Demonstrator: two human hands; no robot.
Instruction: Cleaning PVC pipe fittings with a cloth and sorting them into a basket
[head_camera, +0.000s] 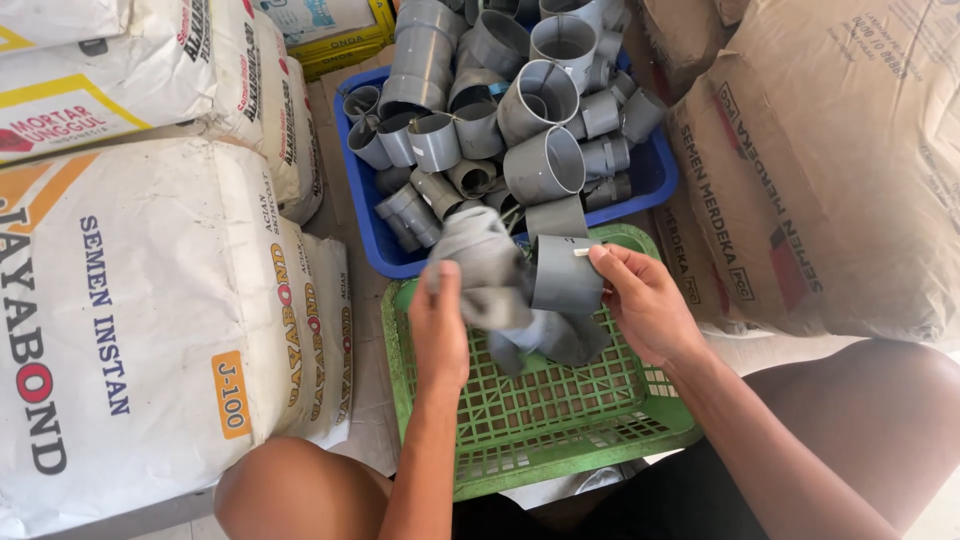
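Right hand (645, 305) fingers clamped on grey pipe fitting (566, 272) above green basket (545, 415); left hand (440, 325) fingers clamped on grey cloth (485, 265). Risk: wiping pressure may knock the fitting loose into the basket.

Probably a building-supply storeroom: bulky white paper cement sacks (130, 300) at left, brown paper sacks (830, 170) at right, grey plastic pipe fittings (545, 165) heaped in a blue plastic crate (655, 180) at top centre.

Pipe-fitting bin (650, 180) behind basket (420, 400)

Floor (372, 420) bears sacks (130, 330), blue tub (655, 180) (full), green basket (560, 420).
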